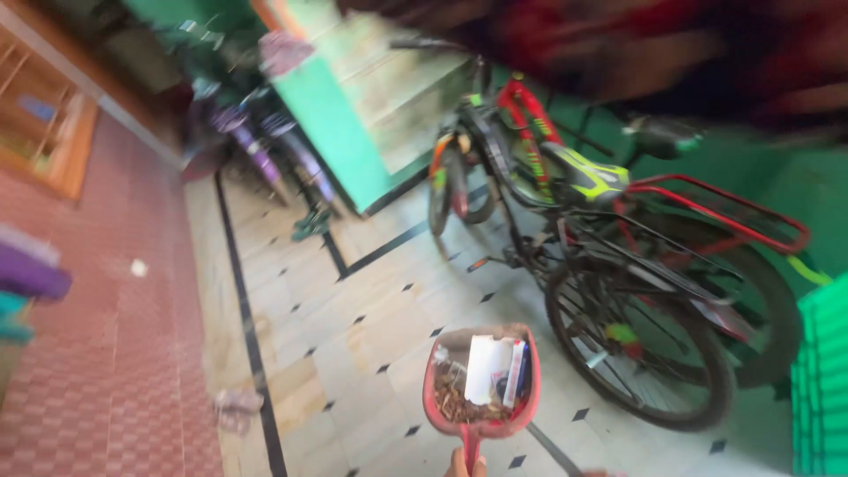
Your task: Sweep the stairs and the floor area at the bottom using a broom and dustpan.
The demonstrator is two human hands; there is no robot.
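A: Head view, bottom edge: your hand (465, 462), side unclear, clamps the red dustpan (481, 389) handle. Other hand unseen.
B: Handling?
A: Light, rigid plastic; loose debris and paper scraps (490, 367) spill easily. Hold level by handle. Beyond, parked bicycle (609, 265).

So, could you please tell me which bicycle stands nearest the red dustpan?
The black-and-red bicycle on the right, beside the dustpan; the purple one stands farther back.

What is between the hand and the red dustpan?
Nothing visible. The hand already grips the handle of the dustpan, at the bottom edge. The bicycle stands to its right, apart from it.
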